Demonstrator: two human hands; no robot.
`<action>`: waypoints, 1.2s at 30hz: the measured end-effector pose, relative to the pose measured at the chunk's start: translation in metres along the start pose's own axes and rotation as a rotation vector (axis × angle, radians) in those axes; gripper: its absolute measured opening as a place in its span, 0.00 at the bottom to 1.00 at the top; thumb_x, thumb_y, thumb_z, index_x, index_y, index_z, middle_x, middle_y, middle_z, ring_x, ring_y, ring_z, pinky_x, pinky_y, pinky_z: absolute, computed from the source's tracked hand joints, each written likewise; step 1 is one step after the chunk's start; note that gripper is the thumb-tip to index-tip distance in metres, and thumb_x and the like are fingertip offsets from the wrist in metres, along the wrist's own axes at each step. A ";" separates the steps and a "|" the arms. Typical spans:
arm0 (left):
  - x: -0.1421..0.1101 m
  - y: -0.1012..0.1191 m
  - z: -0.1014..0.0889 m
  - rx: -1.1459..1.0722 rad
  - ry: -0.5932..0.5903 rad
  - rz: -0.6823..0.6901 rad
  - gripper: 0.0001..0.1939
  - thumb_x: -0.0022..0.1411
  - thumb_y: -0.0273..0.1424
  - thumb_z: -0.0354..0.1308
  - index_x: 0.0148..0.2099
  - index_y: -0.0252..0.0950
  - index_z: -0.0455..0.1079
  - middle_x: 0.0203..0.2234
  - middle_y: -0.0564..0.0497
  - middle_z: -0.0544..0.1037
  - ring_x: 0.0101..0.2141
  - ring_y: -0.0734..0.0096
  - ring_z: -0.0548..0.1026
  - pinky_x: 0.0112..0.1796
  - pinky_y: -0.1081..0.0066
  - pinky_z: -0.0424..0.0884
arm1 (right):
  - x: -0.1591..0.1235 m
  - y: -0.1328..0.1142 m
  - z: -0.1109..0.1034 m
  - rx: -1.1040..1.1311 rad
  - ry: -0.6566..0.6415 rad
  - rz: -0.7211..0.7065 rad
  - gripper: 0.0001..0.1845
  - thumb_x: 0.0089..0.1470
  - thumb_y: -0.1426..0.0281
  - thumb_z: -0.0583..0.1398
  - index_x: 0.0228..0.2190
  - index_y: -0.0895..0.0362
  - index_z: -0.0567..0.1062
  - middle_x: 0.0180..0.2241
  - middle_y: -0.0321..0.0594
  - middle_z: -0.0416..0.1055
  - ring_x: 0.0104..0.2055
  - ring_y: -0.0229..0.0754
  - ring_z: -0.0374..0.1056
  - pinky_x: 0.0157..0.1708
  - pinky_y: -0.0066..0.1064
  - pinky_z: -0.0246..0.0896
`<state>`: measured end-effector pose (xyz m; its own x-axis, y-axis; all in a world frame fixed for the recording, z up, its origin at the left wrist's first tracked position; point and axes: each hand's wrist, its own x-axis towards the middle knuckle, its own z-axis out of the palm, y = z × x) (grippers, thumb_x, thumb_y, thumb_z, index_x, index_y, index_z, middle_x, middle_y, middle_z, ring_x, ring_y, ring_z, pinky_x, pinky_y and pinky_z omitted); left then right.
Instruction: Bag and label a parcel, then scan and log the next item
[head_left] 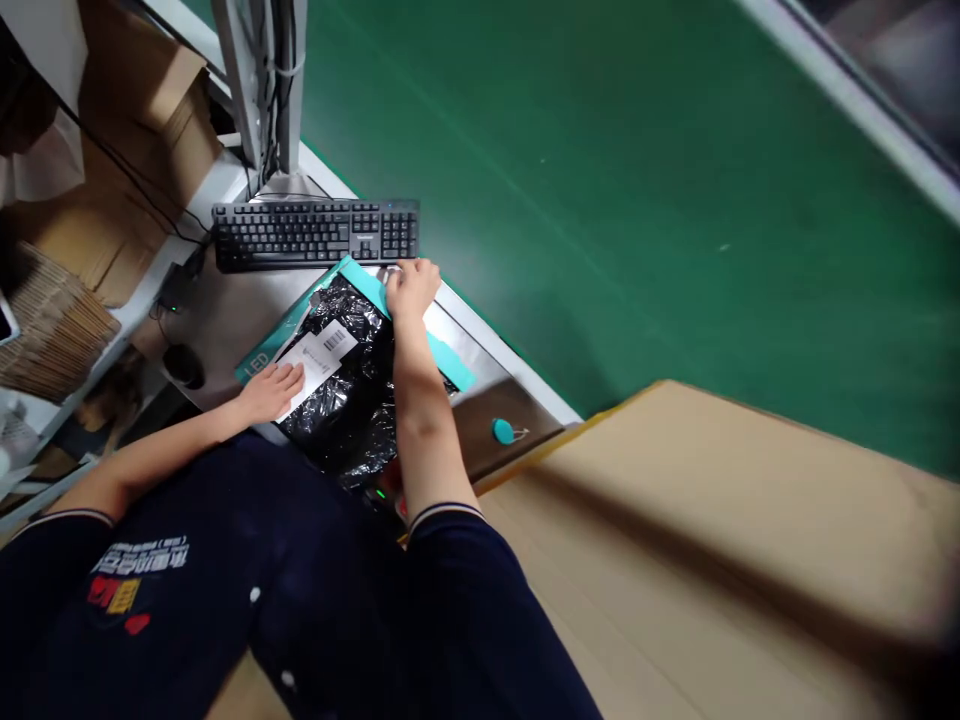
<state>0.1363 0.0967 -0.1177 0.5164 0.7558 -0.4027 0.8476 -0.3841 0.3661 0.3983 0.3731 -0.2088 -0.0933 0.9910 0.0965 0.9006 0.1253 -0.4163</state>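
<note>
A black plastic mailing bag (352, 385) lies on a teal box marked LED (259, 358) on a metal bench (480, 350). A white label with a barcode (319, 358) is stuck on the bag. My left hand (271, 390) rests flat on the label's near end, fingers stretched out. My right hand (409, 288) reaches across the bag and presses on the box's far corner, fingers curled down over its edge.
A black keyboard (315, 233) sits just beyond the box, below a monitor stand (266, 90). A small teal object (502, 431) lies on the bench to the right. Cardboard sheets (712, 540) fill the lower right. Cardboard boxes (142, 110) and a mouse (182, 366) are at left. Green floor (600, 150) lies beyond.
</note>
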 end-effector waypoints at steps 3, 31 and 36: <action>0.000 0.014 0.001 0.099 -0.014 -0.029 0.31 0.72 0.27 0.48 0.74 0.26 0.60 0.74 0.32 0.57 0.66 0.40 0.66 0.62 0.49 0.64 | 0.004 -0.011 -0.009 -0.052 -0.116 0.017 0.22 0.66 0.72 0.51 0.51 0.66 0.79 0.49 0.56 0.71 0.54 0.53 0.63 0.57 0.52 0.60; 0.006 0.034 0.011 0.100 0.044 -0.124 0.29 0.70 0.24 0.46 0.71 0.28 0.65 0.73 0.38 0.63 0.51 0.45 0.74 0.41 0.53 0.70 | 0.051 -0.050 -0.017 -0.107 -0.137 0.140 0.28 0.65 0.66 0.53 0.63 0.48 0.72 0.56 0.50 0.65 0.57 0.55 0.60 0.63 0.51 0.57; 0.003 0.033 0.008 0.074 0.017 -0.120 0.29 0.73 0.25 0.44 0.73 0.29 0.61 0.75 0.38 0.58 0.54 0.46 0.72 0.42 0.54 0.69 | 0.053 -0.047 0.006 -0.115 -0.115 0.182 0.23 0.67 0.59 0.54 0.59 0.49 0.75 0.57 0.51 0.65 0.60 0.56 0.59 0.63 0.57 0.55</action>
<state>0.1671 0.0818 -0.1133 0.4089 0.8075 -0.4252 0.9103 -0.3279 0.2527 0.3488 0.4197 -0.1895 0.0332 0.9965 -0.0768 0.9486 -0.0556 -0.3115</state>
